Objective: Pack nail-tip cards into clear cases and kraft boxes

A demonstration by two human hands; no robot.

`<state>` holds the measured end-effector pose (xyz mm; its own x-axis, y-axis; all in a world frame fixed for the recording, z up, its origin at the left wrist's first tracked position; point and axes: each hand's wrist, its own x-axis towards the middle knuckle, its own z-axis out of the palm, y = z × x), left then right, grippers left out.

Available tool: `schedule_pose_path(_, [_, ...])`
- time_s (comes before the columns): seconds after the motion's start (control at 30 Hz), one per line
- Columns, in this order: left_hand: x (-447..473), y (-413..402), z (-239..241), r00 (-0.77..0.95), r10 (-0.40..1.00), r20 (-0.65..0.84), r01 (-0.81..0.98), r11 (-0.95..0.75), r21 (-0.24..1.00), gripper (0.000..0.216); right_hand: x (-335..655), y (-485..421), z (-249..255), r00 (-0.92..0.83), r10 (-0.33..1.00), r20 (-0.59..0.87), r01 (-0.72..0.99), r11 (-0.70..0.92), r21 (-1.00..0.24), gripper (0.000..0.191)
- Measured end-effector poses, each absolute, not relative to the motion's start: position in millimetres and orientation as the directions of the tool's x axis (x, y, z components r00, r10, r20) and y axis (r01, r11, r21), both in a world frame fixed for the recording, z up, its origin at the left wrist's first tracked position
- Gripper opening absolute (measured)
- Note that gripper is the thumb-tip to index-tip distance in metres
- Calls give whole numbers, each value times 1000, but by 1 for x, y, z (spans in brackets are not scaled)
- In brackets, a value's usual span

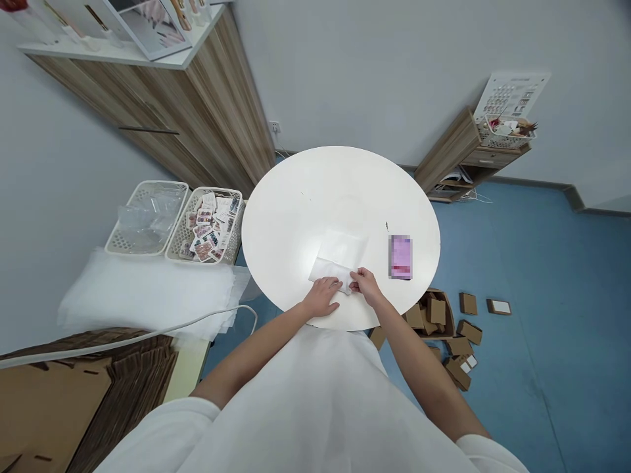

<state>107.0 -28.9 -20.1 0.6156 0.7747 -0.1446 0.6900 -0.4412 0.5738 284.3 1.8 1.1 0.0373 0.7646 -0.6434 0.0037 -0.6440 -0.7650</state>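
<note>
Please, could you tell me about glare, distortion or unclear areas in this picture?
Head view: soft glare on the white table, where the far edges of the white wrap look faint; head view: wide-angle distortion, with the wooden cabinet leaning; head view: the purple item is pixelated, its details unreadable.

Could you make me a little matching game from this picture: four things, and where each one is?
Things:
1. White wrap
2. Purple item
3. Framed picture
4. Brown boxes

Places:
A. On the blue floor
B. Touched by the left hand and right hand
C. On top of the wooden cabinet
D. On the table, to the right of both hands

Pairs: 1-B, 2-D, 3-C, 4-A
</note>
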Motion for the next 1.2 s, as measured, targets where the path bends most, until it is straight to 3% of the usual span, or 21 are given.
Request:
schedule_pose_path(0.17, [102, -35, -19, 579, 813, -55, 640, -411, 649, 65, 278, 12, -3, -46, 761, -647, 135, -637, -759, 13])
schedule_pose_path(0.3, [107, -33, -9, 623, 782, 4, 630, -504, 591, 69, 277, 16, -10, -56, 804, -592, 325, -546, -772, 20])
schedule_pose_path(0.4, [114, -30, -4, 694, 719, -29, 623, -580, 526, 61, 278, 22, -14, -59, 819, -571, 402, -504, -764, 19])
schedule_pose_path(0.53, [114, -28, -7, 676, 724, -140, 684, -545, 485, 45, 283, 23, -15, -55, 850, -524, 486, -435, -758, 16])
schedule_pose_path(0.73, [104, -33, -14, 705, 690, -163, 673, -578, 463, 52, 289, -16, -24, -173, 967, -185, 728, -2, -686, 47])
schedule_pose_path(0.9, [101, -33, -13, 662, 725, -190, 704, -515, 489, 50, 280, -31, -32, -238, 942, -237, 797, 50, -602, 55])
schedule_pose_path(1.0, [94, -36, -15, 462, 868, -182, 791, -310, 528, 49, 272, -22, -32, -250, 933, -259, 793, 44, -607, 58])
schedule_pose_path(1.07, [87, -41, -21, 142, 960, -240, 821, 21, 570, 59, 267, -15, -31, -250, 934, -254, 777, 37, -628, 59])
schedule_pose_path(1.13, [81, -45, -29, -148, 915, -376, 693, 367, 621, 67, 262, -11, -31, -237, 938, -254, 765, 20, -643, 60])
schedule_pose_path(1.2, [78, -46, -38, -247, 821, -515, 503, 563, 656, 71, 258, -8, -32, -230, 937, -262, 755, 2, -656, 60])
